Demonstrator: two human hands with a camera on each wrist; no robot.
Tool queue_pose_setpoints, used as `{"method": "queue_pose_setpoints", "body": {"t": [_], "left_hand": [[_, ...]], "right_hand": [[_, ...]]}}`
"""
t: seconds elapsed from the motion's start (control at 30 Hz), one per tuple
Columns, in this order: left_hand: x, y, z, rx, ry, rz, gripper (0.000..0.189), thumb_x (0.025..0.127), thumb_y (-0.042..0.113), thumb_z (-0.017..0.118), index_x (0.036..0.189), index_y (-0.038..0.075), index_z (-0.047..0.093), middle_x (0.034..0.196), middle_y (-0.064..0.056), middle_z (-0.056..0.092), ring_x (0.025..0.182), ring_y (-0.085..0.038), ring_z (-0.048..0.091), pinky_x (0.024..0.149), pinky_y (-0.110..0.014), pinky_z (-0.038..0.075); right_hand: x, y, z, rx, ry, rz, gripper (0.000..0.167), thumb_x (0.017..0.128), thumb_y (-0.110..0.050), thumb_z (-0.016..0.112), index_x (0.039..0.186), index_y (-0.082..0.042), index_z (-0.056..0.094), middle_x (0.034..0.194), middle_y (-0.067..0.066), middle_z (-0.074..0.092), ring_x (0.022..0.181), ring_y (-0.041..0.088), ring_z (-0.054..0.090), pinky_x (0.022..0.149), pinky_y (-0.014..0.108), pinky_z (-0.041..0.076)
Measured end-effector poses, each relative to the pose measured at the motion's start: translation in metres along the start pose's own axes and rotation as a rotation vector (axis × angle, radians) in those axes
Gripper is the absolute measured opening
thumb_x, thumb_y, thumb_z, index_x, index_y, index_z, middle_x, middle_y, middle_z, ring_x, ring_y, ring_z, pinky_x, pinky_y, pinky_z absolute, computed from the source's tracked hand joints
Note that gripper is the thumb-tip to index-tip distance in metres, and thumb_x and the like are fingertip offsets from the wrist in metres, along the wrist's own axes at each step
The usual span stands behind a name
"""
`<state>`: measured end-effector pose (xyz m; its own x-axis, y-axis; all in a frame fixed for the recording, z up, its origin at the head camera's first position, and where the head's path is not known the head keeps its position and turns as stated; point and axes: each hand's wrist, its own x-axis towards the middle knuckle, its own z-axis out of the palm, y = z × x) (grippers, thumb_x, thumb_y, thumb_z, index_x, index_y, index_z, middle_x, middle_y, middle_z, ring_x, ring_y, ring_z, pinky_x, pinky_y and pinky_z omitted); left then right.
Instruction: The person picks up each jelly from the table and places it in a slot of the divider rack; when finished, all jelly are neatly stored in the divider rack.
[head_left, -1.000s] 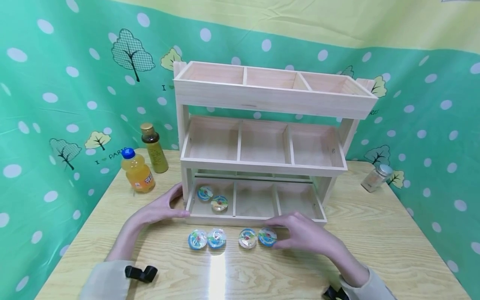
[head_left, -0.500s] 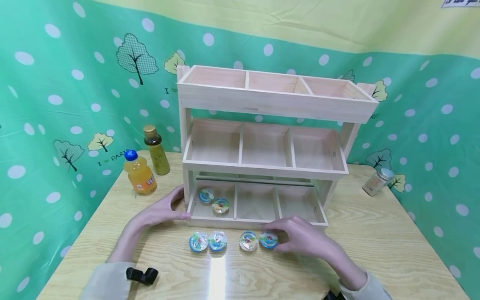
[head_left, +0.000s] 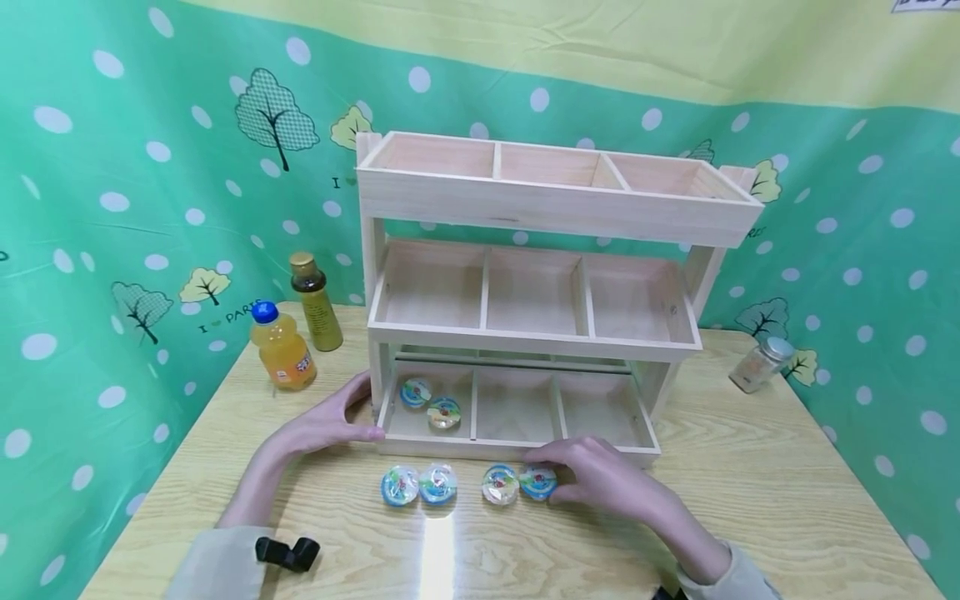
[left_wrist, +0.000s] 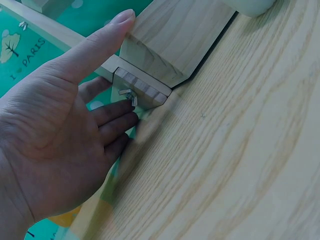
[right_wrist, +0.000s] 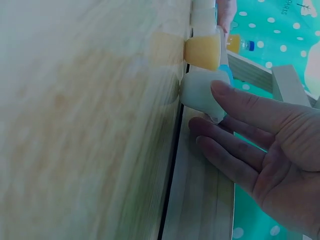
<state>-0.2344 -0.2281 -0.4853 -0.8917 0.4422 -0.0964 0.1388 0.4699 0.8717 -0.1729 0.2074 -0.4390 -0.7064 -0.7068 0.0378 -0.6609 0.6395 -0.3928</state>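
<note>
A three-tier wooden shelf (head_left: 521, 337) stands on the table. My left hand (head_left: 327, 423) holds its lower left end, thumb at the front corner of the bottom tray (left_wrist: 175, 42) and fingers around the leg by a wing nut (left_wrist: 130, 96). My right hand (head_left: 607, 479) pinches the rightmost jelly cup (head_left: 537, 482) between thumb and fingers; the right wrist view shows its whitish body (right_wrist: 200, 90) on its side of an orange cup (right_wrist: 202, 52). Three more jelly cups (head_left: 500, 484) lie in a row along the shelf's front. Two others (head_left: 444, 412) sit in the bottom left compartment.
Left of the shelf stand an orange drink bottle (head_left: 285, 350) with a blue cap and a dark-necked bottle (head_left: 318, 308) with a gold cap. A small jar (head_left: 761, 365) is at the right. A green dotted cloth (head_left: 112, 267) hangs behind the table (head_left: 765, 492).
The head view has shifted slightly, moving the scene a little down and right. Both hands keep their places at the shelf and the jelly cup.
</note>
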Motion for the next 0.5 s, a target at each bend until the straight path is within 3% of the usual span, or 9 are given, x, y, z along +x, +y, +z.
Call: {"method": "queue_pose_setpoints", "body": {"t": [0.23, 0.5], "left_hand": [[0.0011, -0.0029, 0.0004, 0.004, 0.000, -0.001, 0.114, 0.082, 0.037, 0.084, 0.165, 0.007, 0.011, 0.171, -0.025, 0.015, 0.158, -0.050, 0.012, 0.126, -0.071, 0.009], [0.0010, -0.0024, 0.0005, 0.000, 0.001, 0.003, 0.114, 0.082, 0.036, 0.084, 0.165, 0.007, 0.011, 0.171, -0.026, 0.015, 0.158, -0.050, 0.012, 0.126, -0.071, 0.009]], "right_hand": [[0.0000, -0.0007, 0.0019, 0.015, -0.008, -0.011, 0.059, 0.074, -0.019, 0.089, 0.130, -0.017, 0.071, 0.127, -0.002, 0.074, 0.114, 0.016, 0.072, 0.099, 0.039, 0.061], [0.0000, -0.0044, 0.0002, -0.012, -0.043, -0.037, 0.057, 0.071, -0.016, 0.091, 0.126, -0.018, 0.074, 0.115, -0.010, 0.072, 0.101, 0.003, 0.067, 0.089, 0.027, 0.061]]}}
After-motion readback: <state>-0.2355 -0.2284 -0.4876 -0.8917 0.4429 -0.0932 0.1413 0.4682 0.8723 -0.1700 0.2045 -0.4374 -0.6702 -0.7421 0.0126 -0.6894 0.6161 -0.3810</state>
